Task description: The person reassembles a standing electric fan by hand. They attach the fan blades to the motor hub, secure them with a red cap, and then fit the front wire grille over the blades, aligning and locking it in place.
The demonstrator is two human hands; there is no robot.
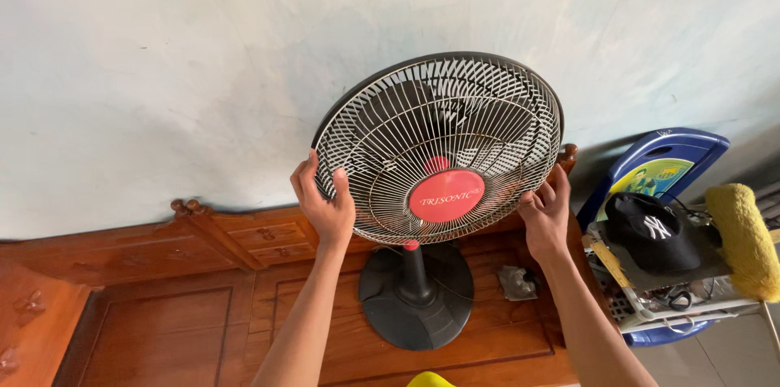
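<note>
While the fan [439, 151] stands tilted on its round black base [417, 296], the left hand [323, 202] clasps the wire grille's left rim, fingers curled over the edge; the right hand [546, 212] grips the lower right rim; the grille lies between both hands, its base below them on the wooden panel [162, 322].

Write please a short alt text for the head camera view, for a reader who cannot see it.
Two bare hands, left hand and right hand, grip opposite edges of a fan's round wire grille. The fan's dark round base stands on carved wooden furniture against a pale wall; a black cap lies at right.
</note>
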